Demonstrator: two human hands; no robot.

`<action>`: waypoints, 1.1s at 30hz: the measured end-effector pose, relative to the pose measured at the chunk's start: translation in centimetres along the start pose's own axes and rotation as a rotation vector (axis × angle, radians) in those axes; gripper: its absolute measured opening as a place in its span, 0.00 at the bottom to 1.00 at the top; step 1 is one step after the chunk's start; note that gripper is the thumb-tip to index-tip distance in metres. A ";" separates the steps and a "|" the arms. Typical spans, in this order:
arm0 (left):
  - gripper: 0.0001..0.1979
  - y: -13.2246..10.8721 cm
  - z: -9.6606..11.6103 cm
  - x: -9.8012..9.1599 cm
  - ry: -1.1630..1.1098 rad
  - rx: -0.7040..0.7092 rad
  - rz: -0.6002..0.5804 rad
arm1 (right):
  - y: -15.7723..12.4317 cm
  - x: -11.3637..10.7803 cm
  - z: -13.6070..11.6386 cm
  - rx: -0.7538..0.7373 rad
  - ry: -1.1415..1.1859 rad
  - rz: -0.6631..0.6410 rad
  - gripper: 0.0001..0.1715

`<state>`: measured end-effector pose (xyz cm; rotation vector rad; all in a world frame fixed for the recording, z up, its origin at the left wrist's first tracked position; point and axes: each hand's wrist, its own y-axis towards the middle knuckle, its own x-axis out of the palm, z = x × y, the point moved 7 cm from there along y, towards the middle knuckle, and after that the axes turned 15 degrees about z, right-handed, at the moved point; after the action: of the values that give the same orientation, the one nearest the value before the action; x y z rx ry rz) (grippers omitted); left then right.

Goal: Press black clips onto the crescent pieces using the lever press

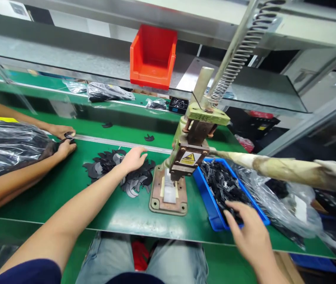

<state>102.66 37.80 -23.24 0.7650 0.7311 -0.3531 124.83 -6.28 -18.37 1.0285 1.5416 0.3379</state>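
My left hand [133,159] lies palm down, fingers spread, on a heap of flat black curved parts [117,170] on the green bench. My right hand [246,229] reaches into a blue tray [212,211] full of small black parts [221,184], its fingertips buried among them; whether they hold one is hidden. Between my hands stands a hand press [185,157] on a rusty base plate [156,197], with a wrapped lever [289,169] running out to the right.
At the left, another person's two hands [64,140] work at a large black plastic bag [8,146]. A red bin [153,55] sits on the shelf behind. Bags of parts [105,92] lie on the far conveyor. Crumpled plastic [277,205] lies right of the tray.
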 end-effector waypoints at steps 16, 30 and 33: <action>0.08 -21.9 5.6 -2.4 -0.118 0.338 0.037 | 2.7 2.6 4.2 0.213 -0.281 -0.294 0.12; 0.07 -21.5 6.0 -3.3 -0.195 0.306 0.087 | 3.5 0.1 2.7 0.397 0.138 0.029 0.18; 0.10 -21.0 8.3 -4.8 -0.290 0.310 0.121 | 1.2 1.3 -1.5 0.463 0.361 -0.005 0.22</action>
<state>91.92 17.65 -26.23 1.0206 0.3579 -0.4631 124.09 -4.16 -17.92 1.3745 2.0057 0.1683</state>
